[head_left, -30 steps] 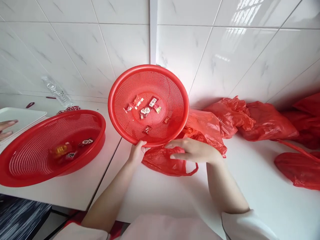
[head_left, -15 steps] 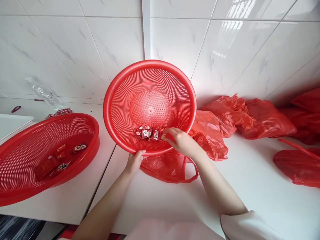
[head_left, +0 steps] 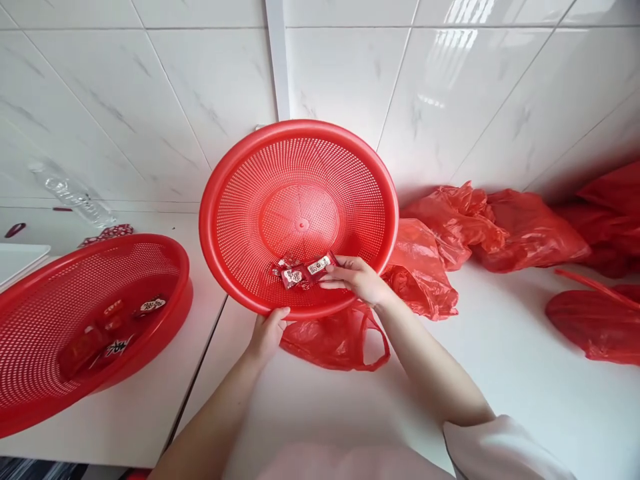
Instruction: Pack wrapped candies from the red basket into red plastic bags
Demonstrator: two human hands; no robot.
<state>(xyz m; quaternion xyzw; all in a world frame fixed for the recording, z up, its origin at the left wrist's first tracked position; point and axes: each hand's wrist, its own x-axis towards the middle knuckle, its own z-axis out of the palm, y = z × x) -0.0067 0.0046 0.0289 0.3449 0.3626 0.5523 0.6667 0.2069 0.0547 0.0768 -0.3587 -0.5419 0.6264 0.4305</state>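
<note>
My left hand (head_left: 267,333) grips the lower rim of a round red perforated basket (head_left: 250,173), which is tilted up toward me. Several small wrapped candies (head_left: 296,273) lie heaped at the low side of its bowl. My right hand (head_left: 356,279) reaches over the rim into the basket, its fingers curled around and pinching one of the candy wrappers. A red plastic bag (head_left: 335,340) lies on the white counter right under the basket.
A second red basket (head_left: 30,373) with several candies stands at the left on the counter. More crumpled red bags (head_left: 490,230) lie along the tiled wall at the right. A plastic bottle (head_left: 70,193) and a white tray (head_left: 20,257) are at the far left.
The candies slid from the middle of the tilted basket down to its low edge. My right hand moved from the rim into the basket and closed on a candy. Another person's hand at the left has gone.
</note>
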